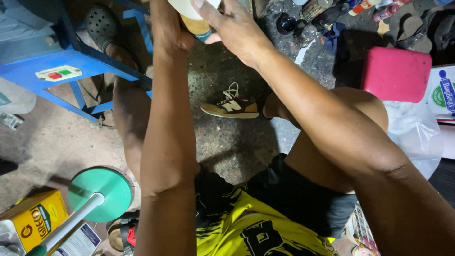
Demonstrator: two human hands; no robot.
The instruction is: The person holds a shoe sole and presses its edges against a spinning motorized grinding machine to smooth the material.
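Tan and white shoe (196, 16) sits gripped between both raised hands, left hand (170, 28) closed on its side, right hand (232, 23) wrapped over top.

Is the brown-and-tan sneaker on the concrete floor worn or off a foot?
Off: the brown-and-tan sneaker lies alone, laces loose, no foot inside.
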